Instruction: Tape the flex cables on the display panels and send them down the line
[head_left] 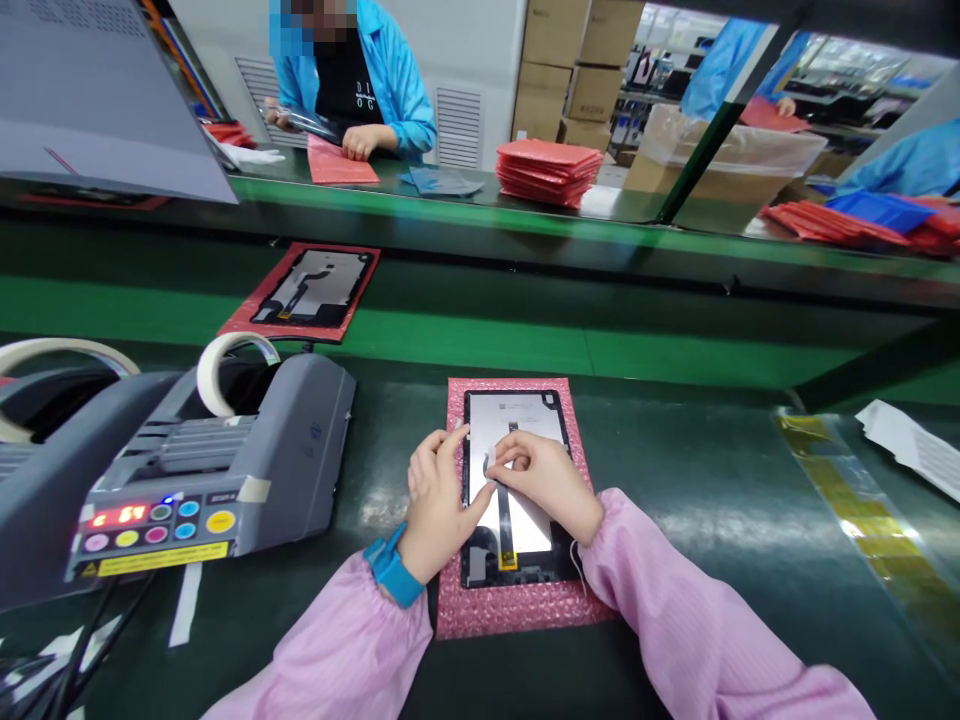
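A tablet display panel [534,515] lies back side up on a pink bubble-wrap bag [517,612]. A dark flex cable [504,510] with a yellow end runs along its silvery back. My left hand [439,500] rests at the panel's left edge, thumb apart from the fingers, holding nothing. Over the middle of the panel, my right hand [544,480] pinches a small whitish piece of tape [491,460] beside the cable. The fingertips partly hide that piece and the cable's upper part.
Left stands a grey tape dispenser [300,440] with a tape roll [214,375]. A second panel [319,285] lies on a pink bag beyond. Across the shelf, a person in a blue jacket [397,75] handles a bag near stacked red bags [547,170]. Yellow tape [862,500] lies right.
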